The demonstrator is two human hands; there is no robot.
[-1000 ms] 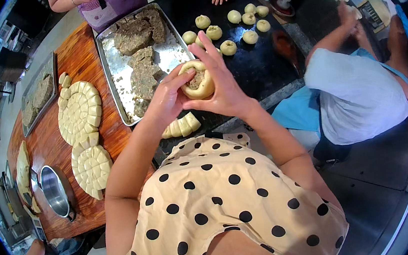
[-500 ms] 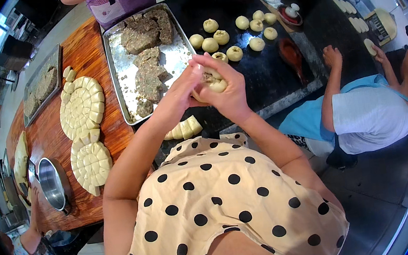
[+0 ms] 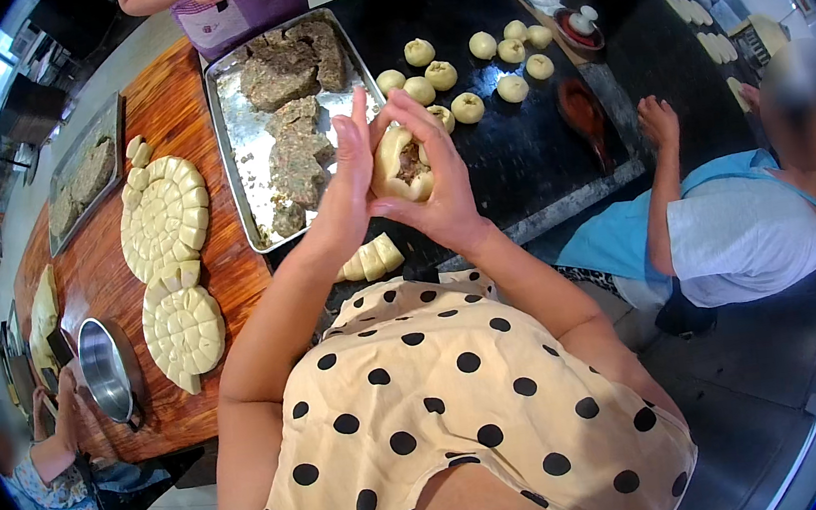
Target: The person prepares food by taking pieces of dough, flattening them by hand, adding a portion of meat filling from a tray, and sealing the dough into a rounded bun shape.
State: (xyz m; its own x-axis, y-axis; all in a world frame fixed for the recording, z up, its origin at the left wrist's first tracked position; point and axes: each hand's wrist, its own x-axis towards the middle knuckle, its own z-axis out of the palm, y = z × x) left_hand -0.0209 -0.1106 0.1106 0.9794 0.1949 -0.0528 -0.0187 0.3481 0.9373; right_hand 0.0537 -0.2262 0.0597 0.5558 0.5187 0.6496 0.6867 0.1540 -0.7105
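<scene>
The dough bun (image 3: 388,169) is above the near edge of the dark counter (image 3: 539,164), off its surface, to the right of the metal tray (image 3: 239,151). The right hand (image 3: 448,188) is curled around it, thumb below and fingers above; the left hand (image 3: 348,183) stands beside it with fingers straight, and whether that palm presses on the dough cannot be told. A gap in the bun's wall exposes brownish filling (image 3: 413,162). Judged by appearance, the bun is light, soft and pliable, with a smooth skin that may be slightly slick or tacky. The wall is the weak point: a hard pinch could thin or tear it, and tilting the gap downward could shed filling. The sound hold is broad, the closed side cupped in the palm, with fingertips only lightly on the rim.
</scene>
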